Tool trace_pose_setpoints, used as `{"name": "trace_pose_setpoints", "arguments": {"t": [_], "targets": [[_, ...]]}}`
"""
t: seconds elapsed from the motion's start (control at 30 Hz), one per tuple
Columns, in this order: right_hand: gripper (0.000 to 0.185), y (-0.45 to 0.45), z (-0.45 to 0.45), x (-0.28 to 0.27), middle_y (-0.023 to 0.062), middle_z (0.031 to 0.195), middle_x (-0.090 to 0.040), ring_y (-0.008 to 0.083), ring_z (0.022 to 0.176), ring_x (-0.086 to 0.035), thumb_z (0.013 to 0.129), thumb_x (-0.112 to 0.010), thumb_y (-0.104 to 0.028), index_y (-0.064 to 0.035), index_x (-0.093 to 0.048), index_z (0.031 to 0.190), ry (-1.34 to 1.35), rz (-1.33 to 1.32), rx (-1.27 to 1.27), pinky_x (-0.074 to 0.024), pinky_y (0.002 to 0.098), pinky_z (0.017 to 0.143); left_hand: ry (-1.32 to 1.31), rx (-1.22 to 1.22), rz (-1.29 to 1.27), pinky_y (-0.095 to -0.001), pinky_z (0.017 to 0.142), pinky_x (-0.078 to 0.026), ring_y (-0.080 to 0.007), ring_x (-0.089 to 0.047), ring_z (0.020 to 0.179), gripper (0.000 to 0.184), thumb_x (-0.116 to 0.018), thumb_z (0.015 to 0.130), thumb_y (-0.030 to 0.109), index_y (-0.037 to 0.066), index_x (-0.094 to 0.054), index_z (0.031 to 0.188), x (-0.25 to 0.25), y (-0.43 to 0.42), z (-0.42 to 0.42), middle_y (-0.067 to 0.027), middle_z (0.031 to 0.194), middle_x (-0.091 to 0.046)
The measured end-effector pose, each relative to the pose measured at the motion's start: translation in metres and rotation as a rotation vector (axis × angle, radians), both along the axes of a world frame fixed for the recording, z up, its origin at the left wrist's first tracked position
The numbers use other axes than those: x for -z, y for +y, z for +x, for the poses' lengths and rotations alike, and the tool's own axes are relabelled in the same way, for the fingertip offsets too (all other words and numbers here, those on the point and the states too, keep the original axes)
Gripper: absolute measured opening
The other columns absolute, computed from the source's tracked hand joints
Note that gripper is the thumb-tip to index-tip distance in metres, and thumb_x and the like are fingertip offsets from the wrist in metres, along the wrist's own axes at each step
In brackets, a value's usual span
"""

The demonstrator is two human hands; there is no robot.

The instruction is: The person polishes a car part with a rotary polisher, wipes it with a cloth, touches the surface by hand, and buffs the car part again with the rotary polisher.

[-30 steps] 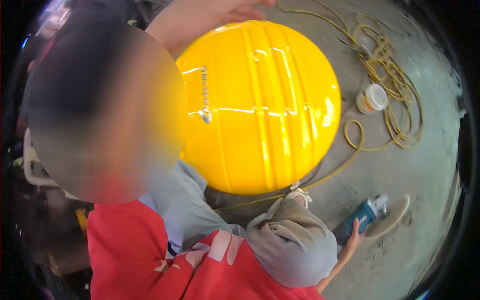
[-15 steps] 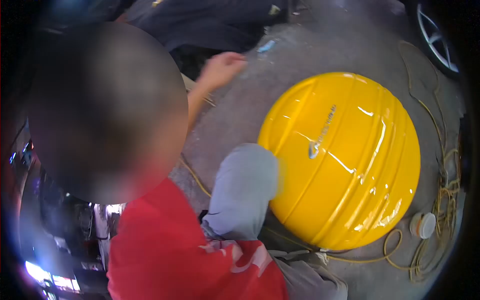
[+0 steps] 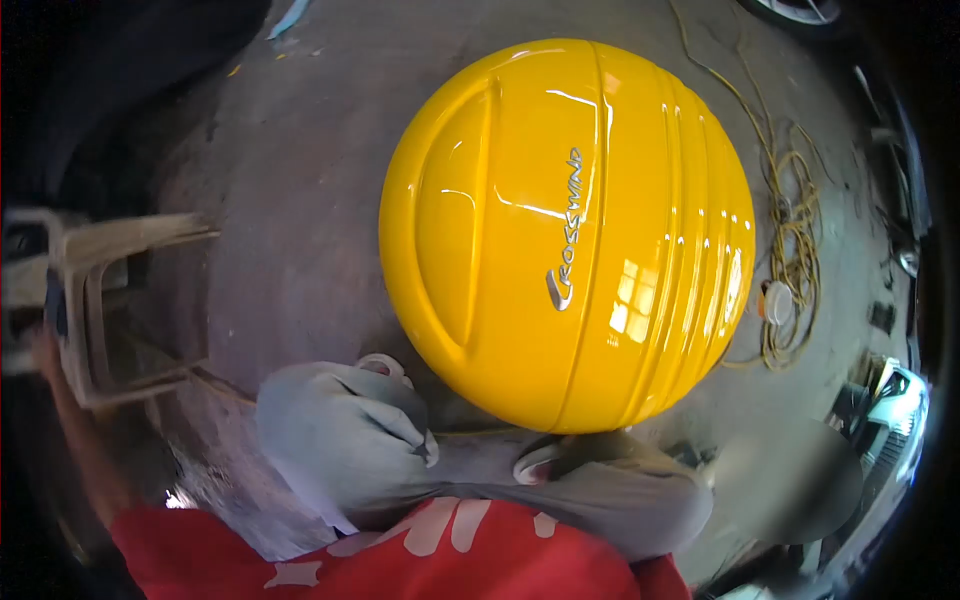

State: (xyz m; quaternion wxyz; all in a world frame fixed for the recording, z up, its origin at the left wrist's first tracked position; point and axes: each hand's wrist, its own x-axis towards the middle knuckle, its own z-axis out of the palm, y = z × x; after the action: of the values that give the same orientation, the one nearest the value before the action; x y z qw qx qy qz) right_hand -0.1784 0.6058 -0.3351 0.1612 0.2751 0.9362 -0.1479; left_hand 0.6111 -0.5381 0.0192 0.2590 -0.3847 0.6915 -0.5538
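Observation:
My left hand (image 3: 44, 352) reaches out at the far left, against the edge of a pale, worn stool (image 3: 85, 300). Its fingers are dark and partly hidden, so their grip is unclear. My right hand does not show. In front of my knees lies a round, glossy yellow cover (image 3: 530, 230) with raised ribs on its right side and silver "Crosswind" lettering. Neither hand touches the cover.
Coiled yellow hose (image 3: 795, 250) lies on the floor at the right, beside a small white-lidded tub (image 3: 776, 303). Part of a car wheel (image 3: 800, 8) shows at the top right. A blurred round patch covers the lower right. Dark fabric fills the top left.
The view has swung, and the cover now sits nearer the middle. My left arm has moved to the far left beside the stool. The grinder and the hand on it have left the view.

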Motion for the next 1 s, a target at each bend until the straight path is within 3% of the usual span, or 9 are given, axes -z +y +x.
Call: {"name": "trace_pose_setpoints", "arguments": {"t": [0.1,0.3,0.47,0.53,0.63,0.77,0.83,0.93,1.0], "targets": [[0.066,0.016,0.035,-0.037,0.0178,0.113,-0.064,0.0301,0.099,-0.061,0.083,-0.071,-0.034,0.0026,-0.049,0.133,-0.058,0.046,0.052,-0.0516,0.0434,0.079,0.804,-0.593,0.07,-0.0433,0.096,-0.045,-0.0336,-0.062,0.107,0.055,-0.055,0.093,0.046,0.01,-0.056,0.134,0.011,-0.012,0.008,-0.0161,0.119,-0.065],[0.067,0.038,0.08,-0.104,0.0186,0.113,-0.064,0.0314,0.1,-0.062,0.082,-0.071,-0.033,0.0028,-0.048,0.134,-0.16,0.076,0.037,-0.0519,0.0447,0.078,0.889,-0.813,0.127,-0.0439,0.097,-0.045,-0.0335,-0.06,0.11,0.049,-0.055,0.094,0.042,0.013,-0.056,0.134,0.046,-0.03,0.009,-0.0169,0.125,-0.062],[0.063,-0.058,0.049,-0.215,0.0123,0.116,-0.059,0.0291,0.099,-0.058,0.086,-0.064,-0.038,-0.0154,-0.045,0.142,-0.175,-0.005,-0.003,-0.052,0.0491,0.074,0.981,-0.808,0.086,-0.0444,0.097,-0.045,-0.0334,-0.059,0.113,0.046,-0.054,0.094,0.039,0.016,-0.057,0.134,0.051,-0.053,-0.005,-0.0176,0.129,-0.059],[0.069,-0.022,0.019,-0.211,0.0194,0.134,-0.053,0.0297,0.122,-0.053,0.086,-0.069,-0.029,-0.0088,-0.04,0.146,0.188,-0.114,-0.217,-0.0444,0.0433,0.099,1.166,-0.693,-0.025,-0.0441,0.098,-0.045,-0.0324,-0.058,0.114,0.046,-0.056,0.094,0.038,0.015,-0.057,0.134,0.033,-0.035,-0.064,-0.0181,0.13,-0.058],[0.057,-0.27,0.028,-0.327,0.0168,0.135,-0.054,0.0272,0.124,-0.052,0.091,-0.064,-0.015,-0.0065,-0.043,0.143,0.44,-0.242,-0.386,-0.041,0.0398,0.103,1.558,-0.295,-0.058,-0.0431,0.1,-0.044,-0.03,-0.058,0.116,0.054,-0.062,0.091,0.041,0.009,-0.055,0.134,-0.001,0.023,-0.202,-0.0185,0.13,-0.058],[0.057,-0.429,0.072,-0.391,0.009,0.132,-0.058,0.0213,0.122,-0.055,0.085,-0.066,-0.012,-0.0073,-0.049,0.139,0.421,-0.437,-0.693,-0.0411,0.0381,0.102,2.567,0.149,0.37,-0.0468,0.108,-0.037,-0.0342,-0.051,0.122,0.062,-0.066,0.089,0.039,0.002,-0.05,0.136,0.005,0.119,-0.401,-0.0183,0.136,-0.052],[0.06,-0.459,0.084,-0.395,0.0082,0.133,-0.058,0.0206,0.123,-0.054,0.084,-0.068,-0.017,-0.0079,-0.048,0.14,0.385,-0.622,-0.76,-0.0401,0.0387,0.102,2.936,0.271,1.519,-0.0441,0.105,-0.039,-0.0303,-0.053,0.118,0.049,-0.061,0.091,0.033,0.0,-0.055,0.127,0.049,0.154,-0.474,-0.014,0.127,-0.057],[0.079,-0.501,0.106,-0.365,0.0114,0.14,-0.052,0.0222,0.129,-0.049,0.082,-0.073,-0.039,-0.0091,-0.038,0.147,0.278,-1.252,-0.533,-0.038,0.0389,0.105,2.699,-0.861,2.559,-0.0375,0.09,-0.05,-0.0235,-0.064,0.097,0.033,-0.058,0.094,0.024,0.002,-0.061,0.118,0.064,0.281,-0.584,-0.0091,0.108,-0.065],[0.095,-0.518,0.13,-0.323,0.0149,0.147,-0.043,0.0275,0.134,-0.043,0.08,-0.071,-0.054,-0.0113,-0.026,0.152,0.093,-1.731,-0.425,-0.0357,0.0418,0.109,1.922,-1.45,3.032,-0.034,0.087,-0.051,-0.0187,-0.063,0.097,0.03,-0.06,0.095,0.027,0.008,-0.062,0.117,0.094,0.364,-0.602,-0.0046,0.107,-0.066]]}}
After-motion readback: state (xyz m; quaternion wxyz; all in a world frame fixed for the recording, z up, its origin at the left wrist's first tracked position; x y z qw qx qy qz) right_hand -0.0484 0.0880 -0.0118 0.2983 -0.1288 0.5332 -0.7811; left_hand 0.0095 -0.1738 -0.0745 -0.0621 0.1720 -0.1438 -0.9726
